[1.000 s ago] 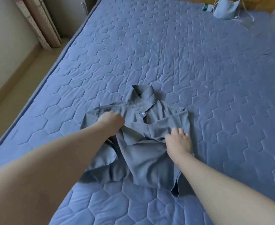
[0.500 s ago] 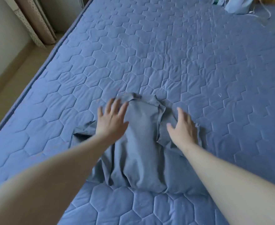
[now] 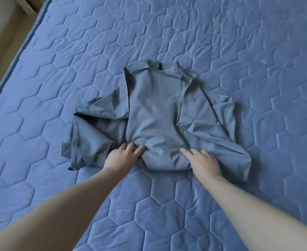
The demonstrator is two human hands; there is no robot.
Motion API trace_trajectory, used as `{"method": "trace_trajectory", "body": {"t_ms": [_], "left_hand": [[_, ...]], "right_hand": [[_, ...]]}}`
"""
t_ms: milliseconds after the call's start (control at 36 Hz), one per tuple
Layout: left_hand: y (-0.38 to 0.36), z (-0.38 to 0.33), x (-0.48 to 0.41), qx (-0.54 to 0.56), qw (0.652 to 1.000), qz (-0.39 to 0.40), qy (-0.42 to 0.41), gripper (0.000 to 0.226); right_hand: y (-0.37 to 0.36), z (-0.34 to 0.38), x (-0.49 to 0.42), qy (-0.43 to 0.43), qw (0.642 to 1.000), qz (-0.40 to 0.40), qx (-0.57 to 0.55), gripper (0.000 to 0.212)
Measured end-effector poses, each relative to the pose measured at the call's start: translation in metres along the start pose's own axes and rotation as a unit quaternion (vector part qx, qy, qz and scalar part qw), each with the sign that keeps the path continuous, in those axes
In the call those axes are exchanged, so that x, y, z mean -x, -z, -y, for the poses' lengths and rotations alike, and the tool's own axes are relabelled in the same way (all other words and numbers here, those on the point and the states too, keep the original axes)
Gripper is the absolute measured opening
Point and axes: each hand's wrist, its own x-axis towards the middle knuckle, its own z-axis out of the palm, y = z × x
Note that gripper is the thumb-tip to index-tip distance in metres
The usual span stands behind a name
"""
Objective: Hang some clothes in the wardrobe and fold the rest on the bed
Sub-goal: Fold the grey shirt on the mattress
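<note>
At the far left a strip of floor ran along the edge of the bed, whose blue quilted cover filled nearly the whole view. The shirt lay near the middle of the bed, back side up, with its collar at the far end and its hem toward the person. Its left sleeve stuck out in a crumpled fan, with folds stacked under it.

The left hand rested on the near hem just beside that sleeve, fingers almost straight and spread, pressing the cloth and gripping nothing that showed. The right hand lay flat on the hem further right, fingers straight, also holding nothing. Beyond it the right sleeve and side panel sat bunched in a loose roll.

The shirt looked only partly smoothed. The risk from here was folding too soon: turning either sleeve inward over those ridges would likely press creases in and leave a lopsided bundle. A hard stroke of the palms could also drag the thin cloth across the cover and skew the collar off centre.
</note>
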Motion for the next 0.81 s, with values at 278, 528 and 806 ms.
{"method": "trace_trajectory", "body": {"t_ms": [278, 528, 806], "left_hand": [[0.026, -0.034, 0.059, -0.017, 0.979, 0.192, -0.062, 0.056], [0.002, -0.081, 0.129, 0.107, 0.917, 0.38, -0.066, 0.066], [0.0, -0.104, 0.084, 0.214, 0.938, 0.229, 0.146, 0.034]], "right_hand": [[-0.014, 0.013, 0.08, 0.04, 0.988, 0.145, -0.036, 0.054], [-0.055, 0.01, 0.173, 0.103, 0.948, 0.282, -0.107, 0.057], [-0.075, -0.014, 0.139, -0.073, 0.993, -0.095, -0.009, 0.049]]}}
